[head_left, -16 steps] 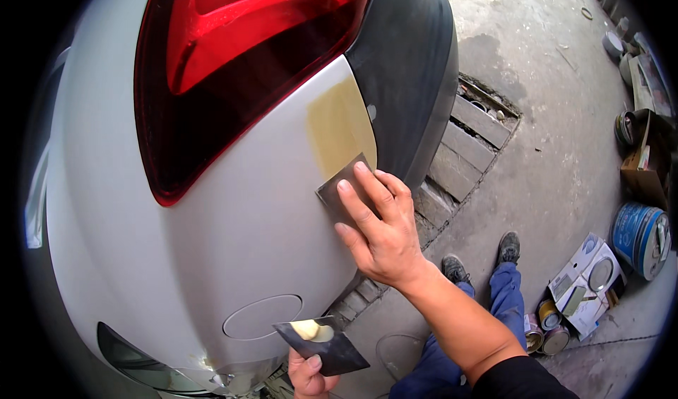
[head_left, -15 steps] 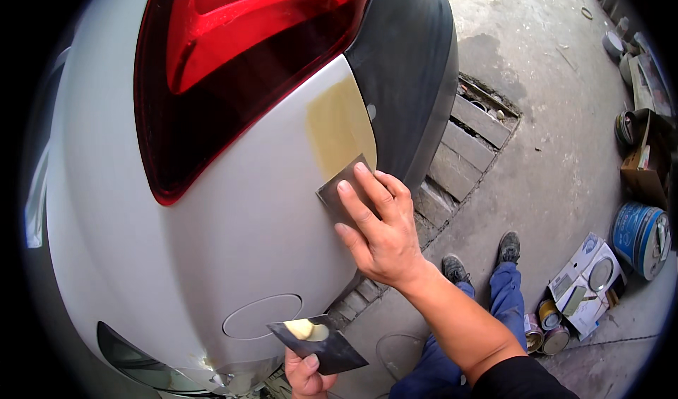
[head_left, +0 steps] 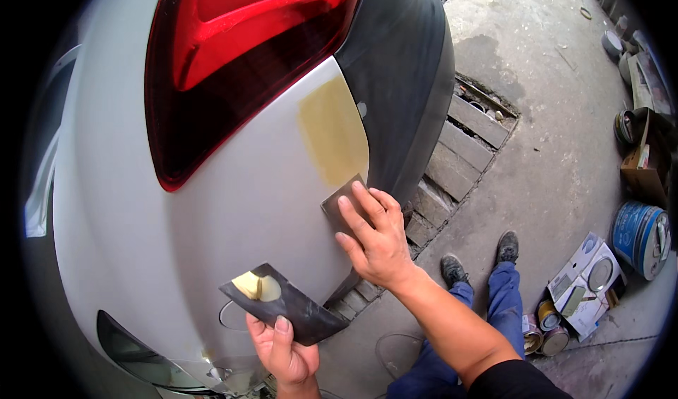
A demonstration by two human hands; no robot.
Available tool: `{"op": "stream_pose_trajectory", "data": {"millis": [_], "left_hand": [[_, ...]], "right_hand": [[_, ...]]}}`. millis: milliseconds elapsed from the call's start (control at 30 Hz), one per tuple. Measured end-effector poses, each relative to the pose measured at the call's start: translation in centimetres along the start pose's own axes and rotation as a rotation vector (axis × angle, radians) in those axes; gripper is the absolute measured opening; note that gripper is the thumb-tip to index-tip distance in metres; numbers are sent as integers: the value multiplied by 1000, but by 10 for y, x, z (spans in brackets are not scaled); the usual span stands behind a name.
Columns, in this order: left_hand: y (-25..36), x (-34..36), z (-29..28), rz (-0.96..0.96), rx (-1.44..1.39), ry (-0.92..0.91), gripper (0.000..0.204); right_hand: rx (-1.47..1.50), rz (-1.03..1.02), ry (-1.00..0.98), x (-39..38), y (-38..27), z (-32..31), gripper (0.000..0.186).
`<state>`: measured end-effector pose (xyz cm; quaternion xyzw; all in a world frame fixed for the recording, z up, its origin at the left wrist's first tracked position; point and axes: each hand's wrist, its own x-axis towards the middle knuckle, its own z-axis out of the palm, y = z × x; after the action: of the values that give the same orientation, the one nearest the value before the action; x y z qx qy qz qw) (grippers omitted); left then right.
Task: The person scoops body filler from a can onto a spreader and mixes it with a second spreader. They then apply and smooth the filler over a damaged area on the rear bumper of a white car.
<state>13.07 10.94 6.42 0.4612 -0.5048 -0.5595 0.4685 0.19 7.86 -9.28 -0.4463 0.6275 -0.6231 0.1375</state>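
Note:
A patch of yellowish body filler (head_left: 333, 132) is spread thinly on the white car panel (head_left: 233, 219) below the red tail light (head_left: 233, 60). My right hand (head_left: 378, 233) grips a dark, flat filler spreader (head_left: 337, 200), its fingers laid over the back. The spreader's upper edge is at the lower end of the patch. Lower down, my left hand (head_left: 286, 349) pinches a dark rectangular plate (head_left: 296, 311) from below, thumb on its face. On the plate's upper end are a lump of yellow filler (head_left: 247, 284) and a paler spot (head_left: 270, 289).
A black bumper (head_left: 399, 81) adjoins the panel. Wooden slats (head_left: 462, 148) cover a floor channel beside the car. To the right stand a blue pail (head_left: 635, 233), a cardboard box (head_left: 644, 176), small cans (head_left: 548, 316) and a printed carton sheet (head_left: 586, 286).
My left hand has raised the plate up and leftward, nearer the panel, and more of the hand shows. My right hand and the spreader have slid slightly down, away from the patch's middle.

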Motion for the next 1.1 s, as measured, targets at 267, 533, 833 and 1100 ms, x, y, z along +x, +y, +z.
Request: {"op": "stream_pose_trajectory", "data": {"millis": [267,533,833,1100], "left_hand": [[0,9,34,-65,-44,-3,43],[8,17,53,32,17,-27,39],[3,18,53,148,132,-89,38],[5,19,40,503,268,-90,43]], "right_hand": [[586,83,-200,-5,-31,-81,52],[511,-13,-341,-8,-12,-104,43],[114,-153,-301,13,-58,-108,40],[-121,-75,-104,73,-28,-85,51]]}}
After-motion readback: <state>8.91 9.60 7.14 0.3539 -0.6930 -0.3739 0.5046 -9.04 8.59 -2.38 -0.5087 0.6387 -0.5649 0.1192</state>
